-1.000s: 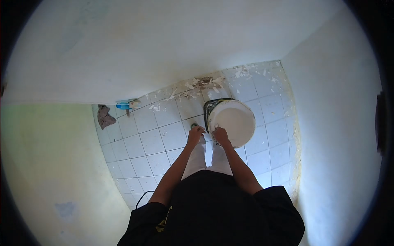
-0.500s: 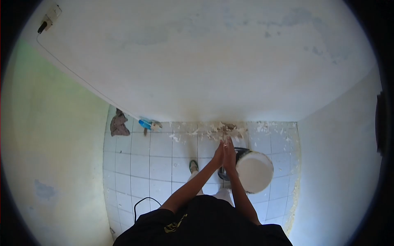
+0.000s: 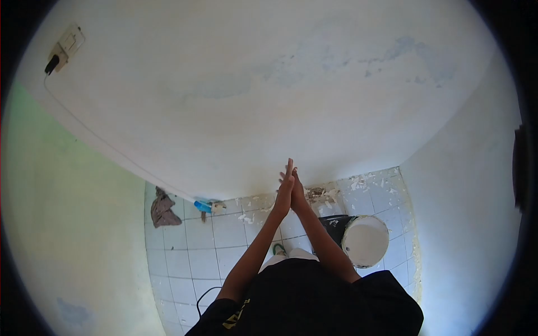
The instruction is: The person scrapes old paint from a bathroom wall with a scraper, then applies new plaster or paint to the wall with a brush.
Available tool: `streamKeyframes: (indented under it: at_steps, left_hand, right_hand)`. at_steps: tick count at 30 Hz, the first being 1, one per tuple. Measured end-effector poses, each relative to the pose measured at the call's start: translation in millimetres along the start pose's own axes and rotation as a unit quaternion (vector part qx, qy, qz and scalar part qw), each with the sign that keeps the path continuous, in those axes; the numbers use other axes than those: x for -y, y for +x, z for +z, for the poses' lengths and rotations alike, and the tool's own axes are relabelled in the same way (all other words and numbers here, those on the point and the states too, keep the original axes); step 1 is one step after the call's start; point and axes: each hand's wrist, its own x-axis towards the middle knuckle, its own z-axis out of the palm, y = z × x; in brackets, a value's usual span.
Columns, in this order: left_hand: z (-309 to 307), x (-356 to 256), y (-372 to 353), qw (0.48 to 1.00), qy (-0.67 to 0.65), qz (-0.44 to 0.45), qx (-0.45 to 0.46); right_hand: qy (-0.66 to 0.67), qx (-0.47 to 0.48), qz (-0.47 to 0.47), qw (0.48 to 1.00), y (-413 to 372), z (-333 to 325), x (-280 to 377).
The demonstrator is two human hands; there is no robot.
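In front of my body, my left hand point(image 3: 284, 195) and my right hand point(image 3: 297, 193) are pressed against each other, palm to palm. Fingers on both hands are stretched out and point up toward the wall point(image 3: 246, 129). I see no object between the palms. Below and to the right of the hands stands a black bucket point(image 3: 334, 225) with a round, pale opening or top point(image 3: 367, 242). Flakes of peeled paint point(image 3: 330, 194) lie along the base of the wall, just beyond my right hand.
At the left lie a crumpled brown cloth point(image 3: 165, 210) and a blue item point(image 3: 202, 206). A plug point(image 3: 52, 64) sits in a wall socket point(image 3: 68, 45), its cable running down the wall. White tiles point(image 3: 199, 246) cover the floor; side walls stand left and right.
Both hands have risen and shifted slightly left, still together, from low over the floor by the bucket. The camera view has tilted up, so floor items appear lower.
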Motion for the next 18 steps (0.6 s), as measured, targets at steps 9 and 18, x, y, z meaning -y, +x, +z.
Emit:
streamKeyframes:
  at_steps: [9, 18]
  left_hand:
    - [-21, -50, 64, 0.873, 0.47, 0.116, 0.058]
    - [26, -157, 172, 0.623, 0.719, 0.308, -0.012]
  right_hand:
    - [-0.425, -0.064, -0.47, 0.771, 25, 46, 162]
    - [-0.651, -0.166, -0.601, 0.433, 102, 55, 326]
